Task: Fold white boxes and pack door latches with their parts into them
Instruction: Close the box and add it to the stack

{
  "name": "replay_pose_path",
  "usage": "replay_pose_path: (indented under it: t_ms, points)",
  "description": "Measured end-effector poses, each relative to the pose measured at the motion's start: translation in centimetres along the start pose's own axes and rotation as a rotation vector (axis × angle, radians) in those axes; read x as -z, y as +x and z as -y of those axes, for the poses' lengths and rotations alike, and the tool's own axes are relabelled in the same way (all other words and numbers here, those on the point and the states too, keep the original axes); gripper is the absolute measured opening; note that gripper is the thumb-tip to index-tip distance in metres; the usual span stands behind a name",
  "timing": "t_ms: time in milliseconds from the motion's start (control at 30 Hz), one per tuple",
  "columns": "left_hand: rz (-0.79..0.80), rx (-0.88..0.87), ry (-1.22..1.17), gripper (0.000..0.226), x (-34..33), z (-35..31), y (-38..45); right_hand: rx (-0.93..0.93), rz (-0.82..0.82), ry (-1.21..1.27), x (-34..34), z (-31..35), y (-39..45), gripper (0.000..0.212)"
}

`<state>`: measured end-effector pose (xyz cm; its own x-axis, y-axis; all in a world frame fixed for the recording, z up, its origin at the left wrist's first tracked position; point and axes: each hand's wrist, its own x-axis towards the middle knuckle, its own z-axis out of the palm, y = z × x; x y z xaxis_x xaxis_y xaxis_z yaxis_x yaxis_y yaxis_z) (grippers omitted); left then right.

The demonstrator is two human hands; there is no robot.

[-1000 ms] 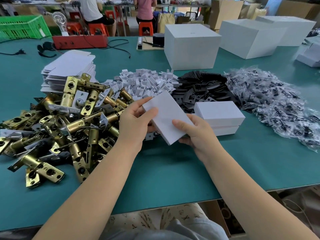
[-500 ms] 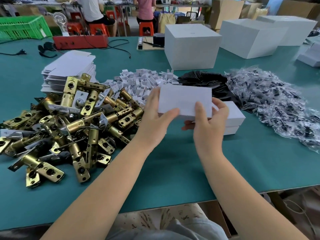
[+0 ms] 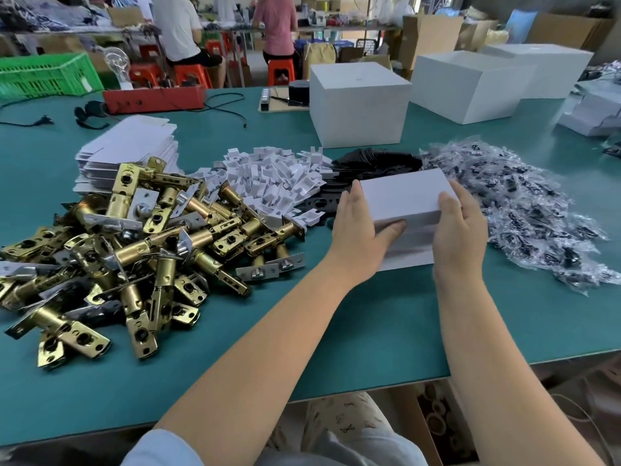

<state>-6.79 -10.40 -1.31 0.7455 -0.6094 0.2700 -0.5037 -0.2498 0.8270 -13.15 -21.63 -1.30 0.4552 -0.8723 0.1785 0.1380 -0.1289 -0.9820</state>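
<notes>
A closed small white box (image 3: pixel 403 193) sits on top of a stack of white boxes (image 3: pixel 408 250) on the green table. My left hand (image 3: pixel 361 220) grips its left end, thumb on the front face. My right hand (image 3: pixel 460 227) grips its right end. A heap of brass door latches (image 3: pixel 134 250) lies to the left. Behind it stands a stack of flat white box blanks (image 3: pixel 131 146). White folded inserts (image 3: pixel 275 176), black plates (image 3: pixel 376 163) and bagged screws (image 3: pixel 524 210) lie in piles across the middle of the table.
Large white cartons (image 3: pixel 359 102) stand behind the piles, with more at the back right (image 3: pixel 470 85). A red tray (image 3: pixel 154 97) with cables and a green crate (image 3: pixel 47 74) are at the far left. People sit on stools beyond the table. The table's front edge (image 3: pixel 369 388) is near my lap.
Both hands have carried the white box right and away from me, turned it level, and brought it down onto the stacked boxes.
</notes>
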Motion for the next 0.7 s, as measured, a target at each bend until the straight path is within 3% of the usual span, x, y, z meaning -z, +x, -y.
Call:
replay_pose_path:
  t_ms: [200,300,400,533,700]
  points:
    - [0.025,0.041,-0.042,0.077,-0.3,0.3,0.7,-0.087,0.001,0.045,0.0,-1.2,0.7,0.035]
    - [0.027,0.088,-0.217,0.067,-0.5,0.2,0.1,-0.151,0.017,0.08,0.1,-1.3,1.0,0.03]
    - [0.011,0.207,-0.38,0.063,-0.7,0.3,-0.4,-0.188,0.051,0.098,-0.1,-1.2,1.0,0.036]
    - [0.024,0.249,-0.356,0.068,-1.6,0.8,-0.7,-0.197,0.079,0.082,0.0,-1.2,1.2,0.04]
    - [0.064,0.113,-0.076,0.121,-1.3,1.8,-1.2,-0.137,0.059,0.08,0.0,-1.3,1.2,0.041]
